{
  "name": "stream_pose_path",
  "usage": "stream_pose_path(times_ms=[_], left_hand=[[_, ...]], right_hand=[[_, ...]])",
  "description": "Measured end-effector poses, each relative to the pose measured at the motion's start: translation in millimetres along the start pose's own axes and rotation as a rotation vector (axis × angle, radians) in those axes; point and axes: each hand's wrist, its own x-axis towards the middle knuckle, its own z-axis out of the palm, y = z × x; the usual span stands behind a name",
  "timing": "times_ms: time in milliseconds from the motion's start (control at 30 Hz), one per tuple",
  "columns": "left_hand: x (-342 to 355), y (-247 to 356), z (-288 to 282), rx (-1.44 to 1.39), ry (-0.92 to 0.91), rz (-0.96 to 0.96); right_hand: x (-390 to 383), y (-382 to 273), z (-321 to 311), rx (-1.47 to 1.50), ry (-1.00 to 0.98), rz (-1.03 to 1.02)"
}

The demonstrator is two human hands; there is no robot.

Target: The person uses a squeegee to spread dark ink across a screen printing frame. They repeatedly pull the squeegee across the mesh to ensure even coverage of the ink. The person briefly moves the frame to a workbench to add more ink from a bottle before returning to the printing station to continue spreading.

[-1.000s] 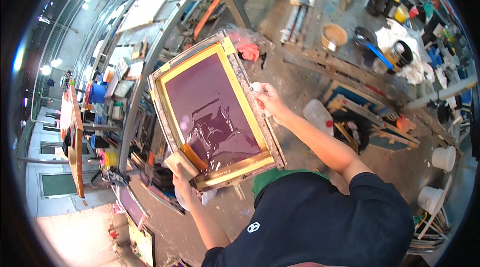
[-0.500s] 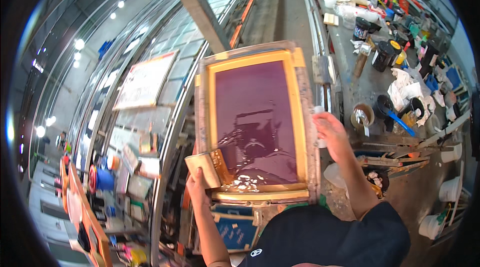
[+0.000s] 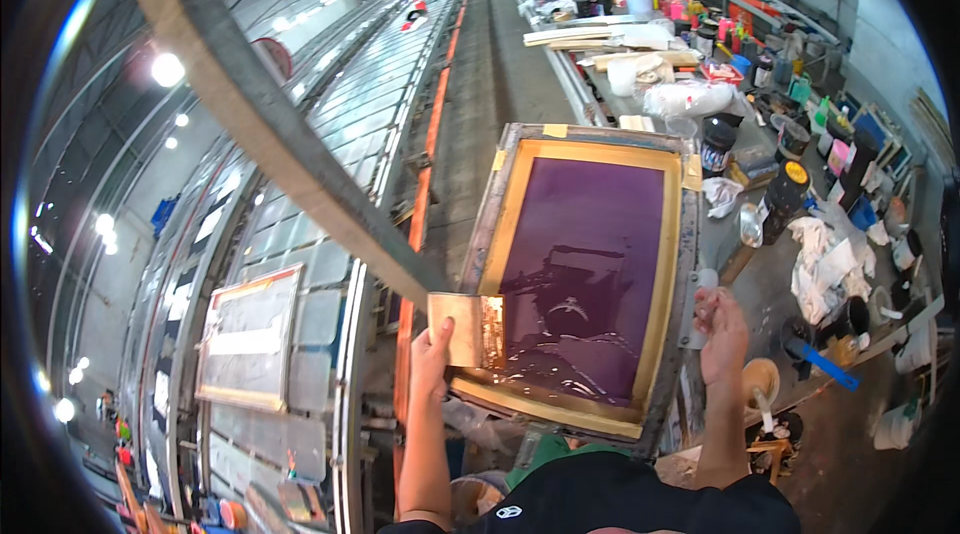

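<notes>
A screen printing frame with purple mesh is carried in front of my body, tilted, its inner border covered in yellow tape. Wet, glossy liquid pools on the lower part of the mesh. At its lower left corner, my left hand grips a squeegee by its wooden block, thumb on top and the other fingers hidden. The squeegee's amber blade rests over the frame's left border and the mesh. Against the frame's right edge, my right hand closes its fingers at a pale fitting.
A slanting metal beam crosses at left. Long printing tables lie beyond it, with another framed screen on one. An aisle runs ahead. At right, a cluttered bench holds tubs, a blue-handled tool and crumpled white cloths.
The view has shifted, and the frame now sits farther right in it, tilted clockwise. The squeegee and both hands have moved right along with it. Both grips look the same.
</notes>
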Motion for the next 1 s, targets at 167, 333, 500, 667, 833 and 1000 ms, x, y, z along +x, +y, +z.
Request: stream_pose_path(times_ms=[167, 333, 500, 667, 833, 1000], left_hand=[[112.5, -2.9, 14.0, -0.022, -0.027, -0.093], [249.7, -4.6, 41.2, 0.028, -0.019, -0.070], [422.5, 9.3, 56.3, 0.059, 0.024, -0.021], [567.3, 68.8, 79.9, 0.062, -0.009, 0.031], [696.2, 83.7, 87.7, -0.059, 0.027, -0.010], [858.5, 104.2, 107.9, -0.025, 0.091, 0.062]], right_hand=[[75.7, 23.4, 40.2, -0.101, 0.165, 0.033], [189.7, 59.2, 97.7, -0.077, 0.118, -0.025], [341.1, 114.5, 157.8, -0.089, 0.124, -0.052], [491.9, 139.3, 234.5, -0.185, 0.126, -0.056], [611.0, 191.1, 283.2, -0.226, 0.099, -0.066], [762.5, 246.2, 333.4, -0.222, 0.055, -0.099]])
